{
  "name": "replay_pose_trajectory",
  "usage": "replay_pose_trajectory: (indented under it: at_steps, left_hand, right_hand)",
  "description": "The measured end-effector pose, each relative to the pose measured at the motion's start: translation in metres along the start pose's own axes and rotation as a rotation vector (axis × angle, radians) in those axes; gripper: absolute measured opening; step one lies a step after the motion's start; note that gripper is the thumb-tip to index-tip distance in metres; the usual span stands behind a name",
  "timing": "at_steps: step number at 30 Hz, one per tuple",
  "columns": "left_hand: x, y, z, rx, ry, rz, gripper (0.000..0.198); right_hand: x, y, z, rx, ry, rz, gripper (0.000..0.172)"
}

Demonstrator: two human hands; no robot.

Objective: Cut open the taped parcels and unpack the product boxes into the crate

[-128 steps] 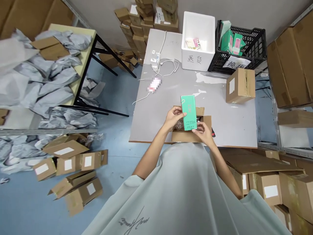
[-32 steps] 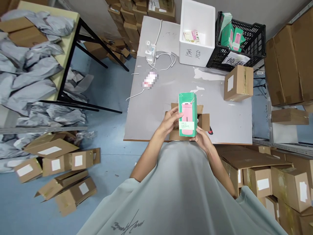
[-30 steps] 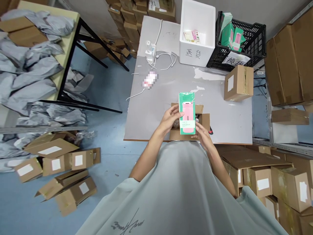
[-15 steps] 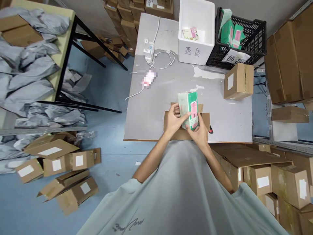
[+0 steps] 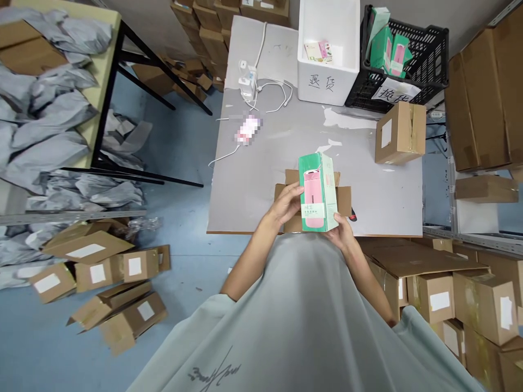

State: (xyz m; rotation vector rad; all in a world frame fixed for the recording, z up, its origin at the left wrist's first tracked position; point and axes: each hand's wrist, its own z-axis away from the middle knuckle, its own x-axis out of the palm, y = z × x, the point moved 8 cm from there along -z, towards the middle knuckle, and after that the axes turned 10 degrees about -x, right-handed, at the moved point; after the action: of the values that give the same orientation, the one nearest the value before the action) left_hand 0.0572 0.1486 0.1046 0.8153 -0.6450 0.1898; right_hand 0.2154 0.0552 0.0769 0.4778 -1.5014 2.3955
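Observation:
Between my hands is a green and white product box, its front printed with a pink device. My left hand grips its left side, the thumb near the front edge. At the lower right edge, my right hand holds it with fingers partly hidden behind. Under the product box lies an open cardboard carton with its flaps spread, mostly covered from view. A small black and red object pokes out beside the carton; its kind is not clear.
On the grey table stand a white foam bin, a black plastic crate holding green boxes, and a closed carton. A white power strip with cables lies at the back left. Cartons are stacked to the right.
The product box has been turned so its pink-device front now faces left of its white side, and it sits slightly lower. Both hands have shifted their grip to the box's sides.

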Motion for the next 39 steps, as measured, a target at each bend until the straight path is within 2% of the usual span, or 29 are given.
replay_pose_trajectory:
  at_steps: [2, 4, 9, 12, 15, 18, 21, 23, 26, 28, 30, 32, 35, 37, 39]
  left_hand:
    - [-0.004, 0.003, -0.001, 0.013, 0.049, -0.026, 0.056]
    - [-0.013, 0.007, -0.005, 0.048, 0.130, -0.054, 0.061]
    - [-0.038, 0.017, -0.013, 0.188, 0.391, -0.157, 0.079]
    - [-0.039, 0.015, -0.014, 0.238, 0.486, -0.198, 0.083]
    - [-0.030, 0.012, -0.011, 0.276, 0.528, -0.238, 0.084]
    - [-0.021, 0.013, -0.007, 0.300, 0.477, -0.262, 0.084]
    - [-0.024, 0.017, -0.007, 0.266, 0.368, -0.217, 0.073]
    - [-0.030, 0.016, -0.010, 0.186, 0.288, -0.135, 0.067]
    - [-0.031, 0.007, -0.014, 0.021, 0.144, -0.025, 0.063]
    - [-0.023, 0.000, -0.014, -0.054, 0.044, 0.016, 0.059]
    - [-0.014, -0.004, -0.012, -0.079, -0.018, 0.051, 0.057]
    - [-0.008, -0.006, -0.010, -0.071, -0.025, 0.074, 0.058]
    - [-0.010, -0.003, -0.009, -0.043, 0.027, 0.064, 0.060]
    - [-0.016, -0.001, -0.010, -0.038, 0.080, 0.034, 0.064]
    - [-0.025, 0.002, -0.012, -0.020, 0.162, 0.001, 0.069]
  right_hand:
    - [-0.001, -0.003, -0.002, -0.003, 0.008, 0.035, 0.063]
    - [-0.006, -0.014, -0.004, -0.055, 0.068, 0.120, 0.068]
    - [-0.018, -0.053, -0.001, -0.326, 0.288, 0.483, 0.084]
    - [-0.009, -0.057, 0.000, -0.356, 0.291, 0.704, 0.097]
    - [0.001, -0.053, -0.006, -0.350, 0.293, 0.886, 0.108]
    - [-0.002, -0.046, -0.013, -0.321, 0.314, 0.823, 0.106]
    - [-0.008, -0.037, -0.019, -0.248, 0.241, 0.526, 0.106]
    - [-0.008, -0.032, -0.018, -0.175, 0.162, 0.326, 0.091]
    - [0.000, -0.025, -0.013, -0.069, 0.059, 0.075, 0.058]
    - [0.008, -0.020, -0.009, -0.026, 0.019, -0.053, 0.050]
    - [0.015, -0.014, -0.006, 0.003, -0.003, -0.123, 0.050]
    - [0.020, -0.008, -0.005, 0.022, -0.028, -0.154, 0.052]
    - [0.017, -0.005, -0.008, 0.024, -0.039, -0.140, 0.056]
    - [0.006, -0.009, -0.011, -0.009, -0.001, -0.035, 0.063]
    - [-0.008, -0.021, -0.013, -0.102, 0.085, 0.137, 0.073]
